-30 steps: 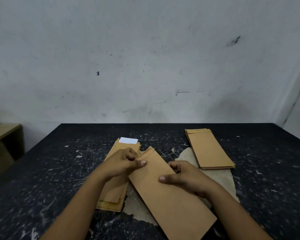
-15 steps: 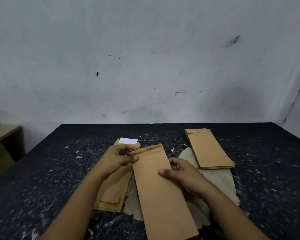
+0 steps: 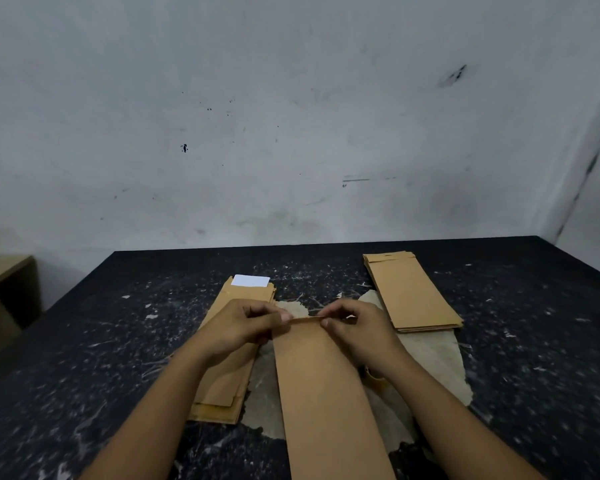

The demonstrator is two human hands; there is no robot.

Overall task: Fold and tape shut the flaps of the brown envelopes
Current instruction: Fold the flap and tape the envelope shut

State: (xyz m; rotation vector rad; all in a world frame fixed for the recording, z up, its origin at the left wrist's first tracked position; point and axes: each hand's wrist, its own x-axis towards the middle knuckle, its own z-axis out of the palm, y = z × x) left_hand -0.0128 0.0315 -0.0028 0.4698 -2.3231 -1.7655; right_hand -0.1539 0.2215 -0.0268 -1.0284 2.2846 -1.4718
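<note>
Left hand (image 3: pixel 238 329) pinching far-left corner of brown envelope (image 3: pixel 326 393), fingers curled, thumb tip on the top edge. Right hand (image 3: pixel 355 327) pinching far-right corner likewise — both at the flap (image 3: pixel 307 319), seen edge-on as a thin strip between the thumbs. Envelope lying lengthwise toward the viewer, centre of desk (image 3: pixel 84 341), near end running out of frame. Under it: torn pale sheet (image 3: pixel 430 358), ragged edges. Just left, partly beneath left forearm: stack of brown envelopes (image 3: pixel 222 386), white slip (image 3: pixel 250 281) at its far end. Right and farther back, apart from both hands: second stack of brown envelopes (image 3: pixel 409 292), flaps at far end — overlapping the pale sheet's corner. Desk surface black, flecked white. Grey scuffed wall (image 3: pixel 291 116) behind; wooden shelf (image 3: pixel 4 275) at far left.
</note>
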